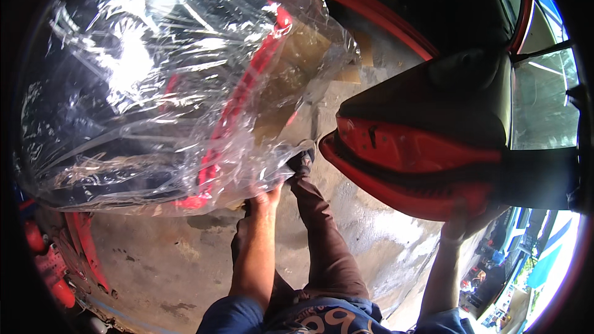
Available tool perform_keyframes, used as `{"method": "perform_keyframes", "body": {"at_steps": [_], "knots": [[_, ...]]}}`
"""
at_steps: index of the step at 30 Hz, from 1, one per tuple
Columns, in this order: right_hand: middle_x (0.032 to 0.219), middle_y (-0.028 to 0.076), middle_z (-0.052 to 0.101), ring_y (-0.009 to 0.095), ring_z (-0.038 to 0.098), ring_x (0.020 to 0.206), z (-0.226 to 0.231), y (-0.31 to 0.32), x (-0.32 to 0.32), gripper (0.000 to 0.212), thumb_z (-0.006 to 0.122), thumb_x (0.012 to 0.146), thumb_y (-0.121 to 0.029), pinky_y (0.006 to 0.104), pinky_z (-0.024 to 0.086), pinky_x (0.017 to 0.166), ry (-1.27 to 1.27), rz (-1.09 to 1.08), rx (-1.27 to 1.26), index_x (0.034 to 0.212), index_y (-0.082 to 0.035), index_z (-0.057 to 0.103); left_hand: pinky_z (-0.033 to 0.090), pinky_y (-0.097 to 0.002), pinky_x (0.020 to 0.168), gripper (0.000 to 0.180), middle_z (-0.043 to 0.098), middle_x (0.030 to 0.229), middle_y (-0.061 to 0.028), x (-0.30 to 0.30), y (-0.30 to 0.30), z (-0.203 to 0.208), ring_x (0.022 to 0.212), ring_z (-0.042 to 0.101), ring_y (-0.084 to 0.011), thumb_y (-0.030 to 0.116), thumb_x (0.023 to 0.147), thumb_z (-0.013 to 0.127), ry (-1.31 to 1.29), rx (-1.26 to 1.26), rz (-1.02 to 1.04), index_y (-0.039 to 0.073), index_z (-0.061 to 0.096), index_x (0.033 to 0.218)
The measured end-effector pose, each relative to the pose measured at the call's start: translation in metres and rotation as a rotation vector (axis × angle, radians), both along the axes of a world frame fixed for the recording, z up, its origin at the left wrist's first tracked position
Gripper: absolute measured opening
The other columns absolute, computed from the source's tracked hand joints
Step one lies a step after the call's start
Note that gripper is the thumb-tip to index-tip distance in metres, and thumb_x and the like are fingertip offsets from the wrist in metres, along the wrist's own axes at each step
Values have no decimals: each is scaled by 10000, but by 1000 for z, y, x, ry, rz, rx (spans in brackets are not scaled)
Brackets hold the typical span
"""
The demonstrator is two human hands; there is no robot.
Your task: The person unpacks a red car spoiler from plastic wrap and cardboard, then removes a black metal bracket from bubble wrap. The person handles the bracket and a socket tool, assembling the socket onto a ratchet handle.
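Note:
Clear, wrinkled plastic sheeting [148,117] covers a large dark shape on the left, with a red strip [232,102] showing through it. My left hand [266,198] is closed at the sheeting's lower right edge; some fingers are hidden behind the film. To my right stands an open red car door [421,148] with dark inner trim and a window. My right hand [461,221] grips the near lower edge of that door, its fingertips partly lost in shadow.
A red car body frame [371,9] borders a dark cabin at the top. Brown cardboard [291,68] shows beside and through the film. Red metal parts [80,247] stand at lower left on the stained concrete floor [161,260]. Cluttered shelves [495,278] lie beyond the door at lower right.

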State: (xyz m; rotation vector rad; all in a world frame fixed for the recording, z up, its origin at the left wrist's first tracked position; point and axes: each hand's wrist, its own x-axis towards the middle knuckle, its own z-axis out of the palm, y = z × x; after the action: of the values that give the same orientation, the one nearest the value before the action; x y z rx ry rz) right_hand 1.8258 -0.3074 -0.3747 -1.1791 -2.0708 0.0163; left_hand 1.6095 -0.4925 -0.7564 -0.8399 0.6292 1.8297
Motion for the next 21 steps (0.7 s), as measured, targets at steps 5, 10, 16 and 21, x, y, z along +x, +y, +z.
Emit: {"method": "perform_keyframes", "body": {"at_steps": [5,10,16,21], "knots": [[1534,201,301,335,329,1402,-27,5,-11,994,704,795,-254,473,250,1159,211,-38,-48,1566,2,132,530,-472,762,548,662,1089,-24,-26,-103,-25,967,636,-249,509,776,712,128,-151,-68,183,612,1205],[1524,199,310,327,348,1383,-14,59,-76,1030,673,746,-243,469,263,1152,201,187,41,1577,-9,112,537,-416,722,609,672,1101,8,-46,-176,-21,937,651,-228,574,751,715,232,-192,-115,200,608,1220],[1478,181,333,282,376,1333,-26,129,-166,957,531,648,-6,402,276,1139,213,251,170,1553,21,222,489,-446,941,738,589,1299,-37,-57,-184,-6,1203,553,-250,637,779,676,279,-242,-199,191,539,1350],[1430,174,361,270,426,1270,-35,188,-200,924,642,663,-38,386,345,1078,164,178,288,1515,20,289,411,-521,1023,852,474,1454,-53,-68,-190,20,1291,481,-271,629,762,676,262,-336,-152,181,442,1449]]}}
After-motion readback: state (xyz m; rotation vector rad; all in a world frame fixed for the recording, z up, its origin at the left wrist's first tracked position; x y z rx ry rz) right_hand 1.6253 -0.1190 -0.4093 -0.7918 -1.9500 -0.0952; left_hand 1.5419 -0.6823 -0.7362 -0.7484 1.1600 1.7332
